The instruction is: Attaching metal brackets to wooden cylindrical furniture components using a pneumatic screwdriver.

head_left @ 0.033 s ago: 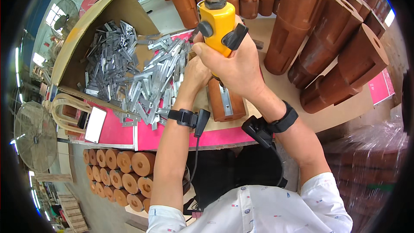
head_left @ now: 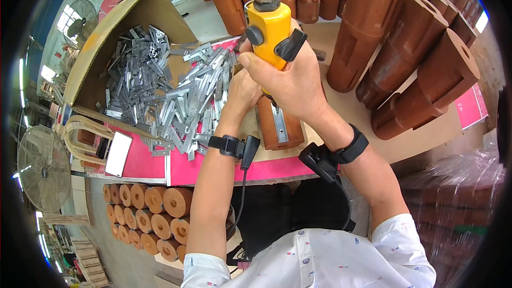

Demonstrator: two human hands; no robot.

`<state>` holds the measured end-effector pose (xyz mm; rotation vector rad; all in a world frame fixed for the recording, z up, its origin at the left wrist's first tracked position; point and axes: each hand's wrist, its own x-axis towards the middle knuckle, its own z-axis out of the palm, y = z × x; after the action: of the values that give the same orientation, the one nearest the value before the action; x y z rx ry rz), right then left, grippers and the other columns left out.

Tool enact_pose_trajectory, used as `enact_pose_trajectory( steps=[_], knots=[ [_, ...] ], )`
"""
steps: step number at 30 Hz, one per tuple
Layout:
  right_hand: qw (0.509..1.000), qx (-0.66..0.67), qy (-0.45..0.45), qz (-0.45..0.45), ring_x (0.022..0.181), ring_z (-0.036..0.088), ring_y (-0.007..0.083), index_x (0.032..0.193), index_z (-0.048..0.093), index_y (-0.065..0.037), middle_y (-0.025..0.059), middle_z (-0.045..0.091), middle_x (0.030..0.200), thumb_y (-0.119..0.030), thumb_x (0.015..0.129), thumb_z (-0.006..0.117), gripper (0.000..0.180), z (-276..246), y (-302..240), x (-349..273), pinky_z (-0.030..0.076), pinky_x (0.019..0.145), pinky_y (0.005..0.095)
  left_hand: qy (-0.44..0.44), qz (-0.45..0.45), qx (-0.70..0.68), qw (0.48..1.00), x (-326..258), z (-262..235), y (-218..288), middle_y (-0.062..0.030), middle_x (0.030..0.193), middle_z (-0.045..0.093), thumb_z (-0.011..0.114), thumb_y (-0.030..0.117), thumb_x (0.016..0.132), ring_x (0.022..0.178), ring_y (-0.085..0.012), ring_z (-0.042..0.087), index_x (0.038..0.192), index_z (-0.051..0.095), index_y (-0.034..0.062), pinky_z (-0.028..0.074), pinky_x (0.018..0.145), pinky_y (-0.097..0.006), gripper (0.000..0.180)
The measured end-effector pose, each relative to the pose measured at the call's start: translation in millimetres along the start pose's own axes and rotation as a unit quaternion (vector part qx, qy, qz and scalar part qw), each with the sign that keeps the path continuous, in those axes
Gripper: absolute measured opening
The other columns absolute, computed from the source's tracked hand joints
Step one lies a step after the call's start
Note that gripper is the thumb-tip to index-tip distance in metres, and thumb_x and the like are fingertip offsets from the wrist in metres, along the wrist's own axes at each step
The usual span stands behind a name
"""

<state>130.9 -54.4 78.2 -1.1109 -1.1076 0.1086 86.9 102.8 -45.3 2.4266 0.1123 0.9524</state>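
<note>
- The right hand [head_left: 293, 82] is wrapped tight around a yellow power driver [head_left: 268, 32], fingers closed on its body, the tool standing nearly upright with its nose pointing down.
- The left hand [head_left: 242, 93] sits just beside and below the right hand, curled in close against the lower end of the driver; what its fingertips pinch is hidden, so I cannot tell exactly what it grips.
- Directly under both hands lies a brown wooden block [head_left: 280, 125] with a grey metal bracket [head_left: 280, 122] laid along its top, the driver's tip coming down onto that bracket.
- To the left of the left hand, a heap of grey metal brackets [head_left: 181, 96] spills out of an open cardboard box [head_left: 144, 13] onto the pink-topped bench [head_left: 213, 168].
- Further left of that, near the bench edge, a white phone [head_left: 118, 153] lies flat.
- Beyond and to the right of the right hand, tall brown wooden blocks [head_left: 421, 58] stand and lean in rows, well apart from the hands.
- Each wrist wears a black strap with a small black unit [head_left: 320, 160], a cable hanging from the left one.
- Below the left forearm, under the bench, round brown pieces [head_left: 154, 213] are stacked end-on.
- Far left, a floor fan [head_left: 44, 168] stands.
</note>
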Motion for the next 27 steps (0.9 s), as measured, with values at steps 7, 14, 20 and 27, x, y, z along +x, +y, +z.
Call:
enact_pose_trajectory(
  steps=[7, 14, 20, 27],
  knots=[
    [1.0, 0.003, 0.029, 0.001, 0.086, 0.066, 0.0214, 0.122, 0.049, 0.002, 0.014, 0.065, 0.094, -0.016, 0.077, 0.073, 0.055, 3.5, 4.2, 0.5, 0.052, 0.078, 0.0331, 0.056, 0.034, -0.026, 0.998, -4.6, 2.7, -5.5, -0.0228, 0.088, 0.064, 0.057, 0.011, 0.088, 0.085, -0.0469, 0.059, 0.099, 0.058, -0.0006, 0.049, 0.073, -0.05, 0.016],
    [1.0, 0.004, 0.029, 0.008, 0.087, 0.066, 0.0211, 0.122, 0.05, 0.0, 0.0124, 0.066, 0.094, -0.017, 0.077, 0.073, 0.053, 2.4, 5.3, 0.0, 0.051, 0.08, 0.0333, 0.102, -0.21, -0.096, 0.968, -16.2, -20.4, 37.1, -0.0157, 0.078, 0.064, 0.059, 0.016, 0.092, 0.07, -0.0231, 0.066, 0.088, 0.053, -0.0004, 0.05, 0.064, -0.038, 0.018],
    [0.998, 0.04, 0.038, 0.01, 0.084, 0.061, 0.0121, 0.119, 0.052, -0.001, 0.0059, 0.064, 0.091, -0.016, 0.079, 0.073, 0.048, 2.5, 4.1, -0.2, 0.05, 0.078, 0.0296, 0.135, -0.319, -0.323, 0.88, -68.1, -46.6, 103.1, -0.0091, 0.086, 0.066, 0.059, 0.008, 0.093, 0.076, -0.0142, 0.064, 0.092, 0.055, -0.0001, 0.053, 0.069, -0.03, 0.009],
    [0.993, 0.102, 0.037, 0.054, 0.08, 0.057, 0.0081, 0.107, 0.056, -0.001, 0.0023, 0.062, 0.088, -0.015, 0.08, 0.073, 0.035, 0.5, -26.2, 5.3, 0.049, 0.073, 0.0264, 0.061, -0.299, -0.351, 0.885, -102.3, -51.7, 127.5, -0.0074, 0.094, 0.066, 0.061, 0.001, 0.09, 0.088, -0.0125, 0.064, 0.107, 0.063, -0.0022, 0.051, 0.081, -0.025, 0.017]
  ],
)
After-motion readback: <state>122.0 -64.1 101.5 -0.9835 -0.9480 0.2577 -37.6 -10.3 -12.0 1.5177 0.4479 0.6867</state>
